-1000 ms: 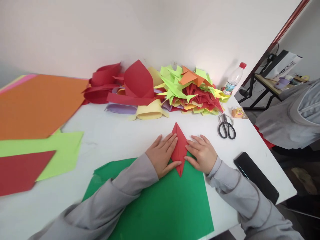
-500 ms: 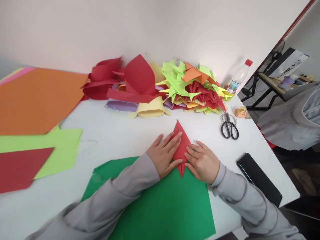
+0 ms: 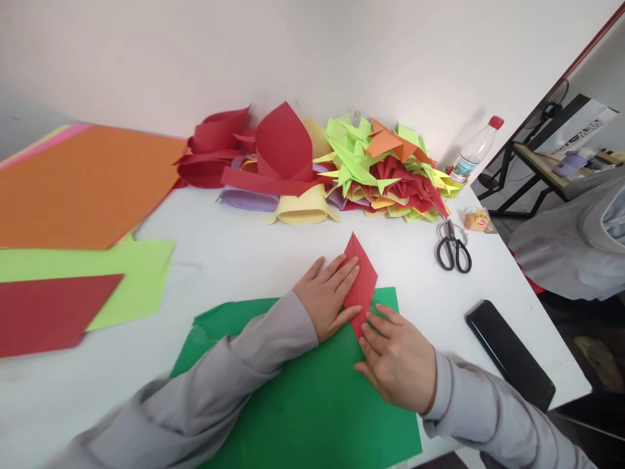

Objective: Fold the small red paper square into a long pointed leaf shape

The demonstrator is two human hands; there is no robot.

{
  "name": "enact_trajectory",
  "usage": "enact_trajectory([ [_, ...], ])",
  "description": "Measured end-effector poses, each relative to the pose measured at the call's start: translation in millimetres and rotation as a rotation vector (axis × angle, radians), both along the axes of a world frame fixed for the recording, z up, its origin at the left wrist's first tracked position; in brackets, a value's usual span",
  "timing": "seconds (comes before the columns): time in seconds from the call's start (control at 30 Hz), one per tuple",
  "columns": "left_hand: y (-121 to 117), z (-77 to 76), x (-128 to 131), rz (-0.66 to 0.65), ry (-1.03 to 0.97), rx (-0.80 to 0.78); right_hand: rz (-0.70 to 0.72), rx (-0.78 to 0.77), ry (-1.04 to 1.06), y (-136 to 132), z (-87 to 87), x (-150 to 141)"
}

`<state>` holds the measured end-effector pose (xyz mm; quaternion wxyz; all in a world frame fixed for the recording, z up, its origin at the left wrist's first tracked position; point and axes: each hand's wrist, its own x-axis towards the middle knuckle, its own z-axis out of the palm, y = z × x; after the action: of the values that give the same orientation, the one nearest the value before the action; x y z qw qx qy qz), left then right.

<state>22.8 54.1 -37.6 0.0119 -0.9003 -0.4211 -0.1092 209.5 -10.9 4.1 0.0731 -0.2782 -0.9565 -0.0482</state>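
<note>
A folded red paper diamond [image 3: 366,273] lies with its long axis pointing away from me, its lower half over a green paper sheet [image 3: 312,404]. A crease or slit runs down its middle. My left hand [image 3: 331,296] rests flat across its left side, fingers stretched out and pressing it down. At its lower right edge, the fingertips of my right hand [image 3: 400,355] touch the paper near the bottom point, fingers extended and slightly bent. The bottom tip is partly covered by the right fingers.
Folded red paper hats [image 3: 284,143] and a heap of folded paper shapes [image 3: 361,163] line the wall. Scissors [image 3: 454,251], a wrapped snack [image 3: 477,220], a bottle [image 3: 473,153] and a black phone [image 3: 510,355] are right. Orange sheets [image 3: 92,189] lie left. Someone in grey [image 3: 571,241] is beside the table.
My right hand has slid down along the diamond's right edge toward its lower point. The left hand stays flat on the paper. The view has shifted slightly.
</note>
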Motion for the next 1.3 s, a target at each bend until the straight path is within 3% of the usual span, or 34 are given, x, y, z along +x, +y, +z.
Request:
enact_trajectory([
  [0.1,0.3,-0.1,0.2,-0.001,0.003,-0.002,-0.008,0.022,0.033,-2.4,2.2,-0.4],
  [0.27,0.5,-0.1,0.5,-0.004,-0.014,-0.001,0.063,-0.109,0.198,2.1,6.5,4.6],
  [0.43,0.8,-1.1,0.3,-0.006,0.005,0.004,-0.026,-0.061,0.34,17.6,3.7,8.1],
  [0.67,1.2,-3.7,1.9,0.007,0.004,0.016,0.062,-0.137,0.248,26.6,-2.7,10.3],
  [1.3,0.8,1.0,1.2,-0.002,0.011,-0.003,0.209,-0.206,0.101,13.2,1.1,7.4],
])
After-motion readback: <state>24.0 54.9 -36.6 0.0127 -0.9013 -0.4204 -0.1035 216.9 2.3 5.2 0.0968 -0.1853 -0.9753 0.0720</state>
